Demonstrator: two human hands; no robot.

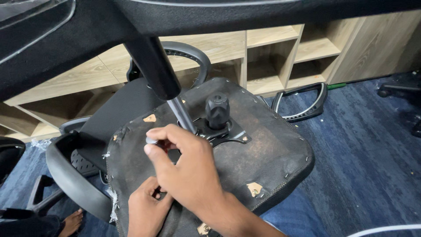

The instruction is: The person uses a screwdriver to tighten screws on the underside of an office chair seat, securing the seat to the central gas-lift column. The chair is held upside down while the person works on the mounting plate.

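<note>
Overhead, nearest lens: black chair base across the top edge, its gas cylinder slanting down to the seat.
Left hand: low on the near edge of the upturned seat underside, fingers curled shut against the fabric; whether they grip anything, cannot tell.
Right hand: just above the left, fingers closed, pinching a small round grey knob at the seat's middle.
Mechanism plate: black metal, bolted at seat centre, touching the cylinder's thin rod; black ribbed knob stands upright on it.
Armrest: loose on the blue carpet, beyond the seat's far right corner.
Shelving: pale wood cubbies behind.
</note>
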